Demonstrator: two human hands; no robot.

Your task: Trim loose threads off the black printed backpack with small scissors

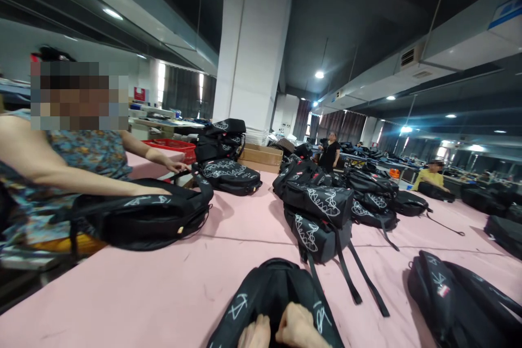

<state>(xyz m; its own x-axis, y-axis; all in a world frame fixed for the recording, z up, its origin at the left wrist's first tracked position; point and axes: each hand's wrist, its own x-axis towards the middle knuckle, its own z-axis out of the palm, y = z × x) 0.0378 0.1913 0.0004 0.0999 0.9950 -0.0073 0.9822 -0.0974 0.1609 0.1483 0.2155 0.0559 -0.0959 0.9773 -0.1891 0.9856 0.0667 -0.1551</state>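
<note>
A black backpack [273,277] with white scribbled line marks lies in front of me at the bottom of the view, its lower part cut off by the frame. My left hand [256,331] is down at the middle of the bag, fingers curled together against the black fabric. Close to its right, my right hand [299,327] is closed like a fist on the same bag. Both sets of fingertips are hidden, so the exact part of the fabric they grip does not show.
The pink table [163,288] carries stacked black backpacks [318,217] with dangling straps, and another backpack [460,299] at right. On the left, a co-worker [85,147] reaches into a backpack [150,217]. Behind are a red crate [175,147], a cardboard box [261,157] and a pillar [256,38].
</note>
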